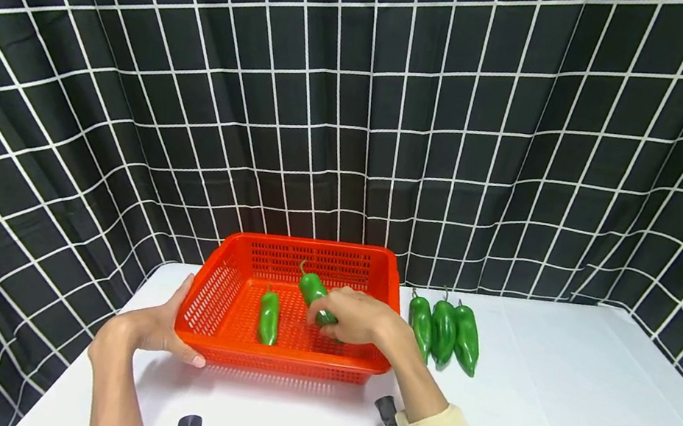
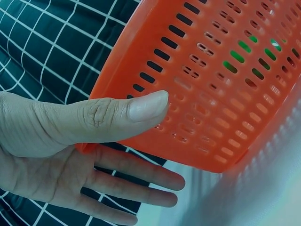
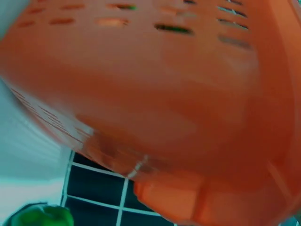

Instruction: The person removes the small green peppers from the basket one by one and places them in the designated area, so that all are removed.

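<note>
A red plastic basket (image 1: pixel 285 355) with slotted walls stands on the table. My left hand (image 1: pixel 152 325) rests on its front left corner. In the left wrist view the thumb (image 2: pixel 146 107) lies against the basket's wall and the other fingers (image 2: pixel 136 188) are straight beside the corner. Inside the basket, my right hand (image 1: pixel 355 316) grips a green chili pepper (image 1: pixel 311 287), its stem end pointing back and left. Another green pepper (image 1: pixel 268 317) lies on the basket floor to the left. The right wrist view shows the basket wall (image 3: pixel 164 113) close up, and no hand.
Three green peppers (image 1: pixel 444 333) lie side by side on the white table (image 1: pixel 552 410), right of the basket. Black cloth with white grid lines (image 1: pixel 412 105) hangs behind the table and at both sides, close behind the basket.
</note>
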The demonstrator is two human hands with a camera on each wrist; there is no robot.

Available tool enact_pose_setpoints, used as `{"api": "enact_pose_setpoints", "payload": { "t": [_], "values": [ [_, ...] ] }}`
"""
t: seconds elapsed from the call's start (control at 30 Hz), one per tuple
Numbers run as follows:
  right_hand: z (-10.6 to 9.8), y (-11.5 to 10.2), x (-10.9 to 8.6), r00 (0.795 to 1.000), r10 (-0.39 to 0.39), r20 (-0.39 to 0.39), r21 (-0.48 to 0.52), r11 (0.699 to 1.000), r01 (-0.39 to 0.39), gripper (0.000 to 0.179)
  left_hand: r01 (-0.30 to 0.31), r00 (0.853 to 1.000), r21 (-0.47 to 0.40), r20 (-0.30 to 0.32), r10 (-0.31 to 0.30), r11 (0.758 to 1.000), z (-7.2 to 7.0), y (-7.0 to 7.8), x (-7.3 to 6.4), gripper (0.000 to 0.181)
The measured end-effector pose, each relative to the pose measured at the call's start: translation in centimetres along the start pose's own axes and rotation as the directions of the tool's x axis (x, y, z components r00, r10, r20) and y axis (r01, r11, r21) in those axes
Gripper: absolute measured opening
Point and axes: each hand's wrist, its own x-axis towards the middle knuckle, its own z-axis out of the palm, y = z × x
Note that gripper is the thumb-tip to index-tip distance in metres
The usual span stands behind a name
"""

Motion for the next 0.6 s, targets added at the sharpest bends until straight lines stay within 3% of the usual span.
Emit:
{"api": "enact_pose_setpoints", "payload": {
  "t": [0.33, 0.6],
  "values": [
    [-2.0, 0.7, -1.5, 0.998, -0.061, -0.012, 0.118, 0.991, 0.062, 0.027, -0.014, 1.0, -0.003, 0.003, 0.014, 1.0, 0.0, -0.1, 0.1, 0.156],
    [-3.3, 1.3, -2.7, 0.996, -0.076, -0.051, 0.092, 0.993, 0.08, 0.031, -0.028, 1.0, -0.005, 0.003, 0.028, 1.0, 0.0, -0.1, 0.1, 0.156]
  ]
}}
